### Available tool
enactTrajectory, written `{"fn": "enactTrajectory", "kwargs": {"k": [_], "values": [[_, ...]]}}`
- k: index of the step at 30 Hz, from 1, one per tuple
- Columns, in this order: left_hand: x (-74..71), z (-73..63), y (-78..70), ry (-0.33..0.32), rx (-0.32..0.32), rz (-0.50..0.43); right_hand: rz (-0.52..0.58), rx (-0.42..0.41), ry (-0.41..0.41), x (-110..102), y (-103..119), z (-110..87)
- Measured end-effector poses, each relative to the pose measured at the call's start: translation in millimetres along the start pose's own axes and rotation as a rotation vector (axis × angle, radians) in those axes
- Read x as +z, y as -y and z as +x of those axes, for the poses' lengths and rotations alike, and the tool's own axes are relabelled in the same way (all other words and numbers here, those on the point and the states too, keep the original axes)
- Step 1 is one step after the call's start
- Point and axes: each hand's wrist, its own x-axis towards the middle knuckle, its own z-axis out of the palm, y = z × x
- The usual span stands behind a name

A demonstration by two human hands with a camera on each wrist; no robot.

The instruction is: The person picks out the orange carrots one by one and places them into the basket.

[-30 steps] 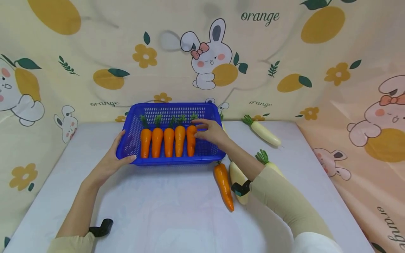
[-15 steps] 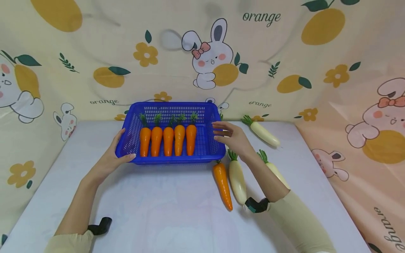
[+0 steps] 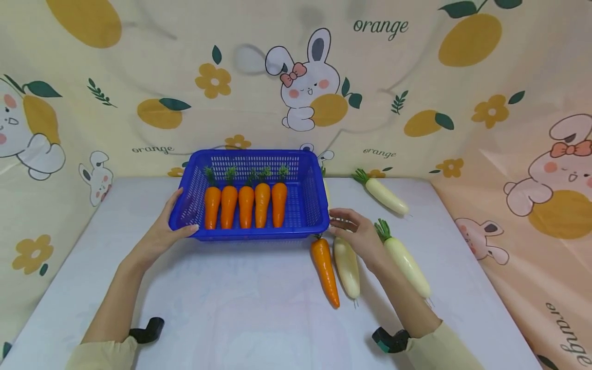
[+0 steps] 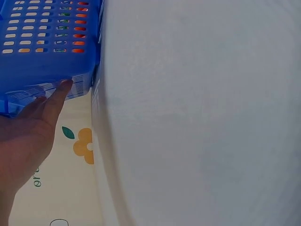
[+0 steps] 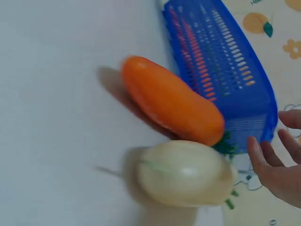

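The blue plastic basket (image 3: 250,235) holds a row of several orange carrots (image 3: 246,207), green tops toward the back. My left hand (image 3: 156,237) grips its left side, thumb over the front rim. In the left wrist view, the fingers (image 4: 57,101) lie along the basket's end wall. My right hand (image 3: 358,234) hovers by the basket's right front corner with loosely bent fingers and nothing in them. Below it lie a loose carrot (image 3: 326,272) and a white radish (image 3: 347,270), side by side. The right hand hides that radish's leafy top in the head view.
Another white radish (image 3: 407,267) lies under the right forearm, and one more radish (image 3: 386,195) is at the back right of the white table (image 3: 240,308). A patterned cloth (image 3: 208,56) hangs behind. Part of another pale radish shows behind the basket's right side.
My right hand has let go of the rightmost carrot in the basket and moved right, out over the rim, then down toward me. The left hand and basket have stayed nearly still.
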Motion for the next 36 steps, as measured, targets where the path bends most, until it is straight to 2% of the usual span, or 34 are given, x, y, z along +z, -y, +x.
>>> {"fn": "enactTrajectory", "kwargs": {"k": [6,10,15,19,26,30,36], "values": [[0.2,-0.6,-1.3,-0.003,-0.003,-0.001,0.058,0.051,0.025,5.9,-18.0,-14.7],[0.8,-0.4,-0.8,0.0,-0.001,-0.005,0.024,0.06,0.046,12.6,-21.5,-23.3],[1.2,0.1,-1.1,0.0,0.0,-0.011,-0.117,0.074,0.069,24.0,-21.0,-29.6],[1.1,0.0,-1.3,-0.001,-0.01,-0.013,-0.249,0.082,0.057,34.1,-23.1,-30.3],[1.7,-2.2,-3.5,-0.003,-0.015,-0.003,-0.447,0.038,0.021,40.4,-34.7,-30.4],[0.9,-2.1,-3.2,-0.005,-0.019,0.003,-0.444,0.04,0.012,38.3,-35.6,-30.3],[1.7,-1.1,-3.1,0.0,-0.021,-0.005,-0.327,0.083,0.003,27.6,-39.0,-29.5]]}}
